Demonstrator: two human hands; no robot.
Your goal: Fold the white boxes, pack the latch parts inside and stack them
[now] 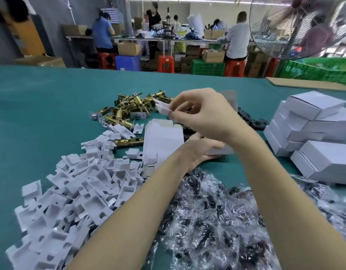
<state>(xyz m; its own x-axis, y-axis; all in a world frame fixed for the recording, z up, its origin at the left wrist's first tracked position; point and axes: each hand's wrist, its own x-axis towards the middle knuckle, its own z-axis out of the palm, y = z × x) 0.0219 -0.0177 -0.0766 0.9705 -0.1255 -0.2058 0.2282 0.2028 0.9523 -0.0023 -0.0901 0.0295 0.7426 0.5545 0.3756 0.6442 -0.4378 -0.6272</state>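
your right hand (199,115) pinches a small white insert (164,109) by its near end, above the far brass latches (129,109); your left hand (197,151) curls under a white box (218,150), mostly hidden by your right wrist; keep that box mouth steady and level, slide the insert in squarely; flat box blanks (162,141) wait just left, finished boxes (312,121) stacked right.

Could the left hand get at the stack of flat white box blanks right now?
Probably yes. The left hand lies right beside the flat box blanks with nothing between them, but it already holds a white box, so its fingers aren't free.
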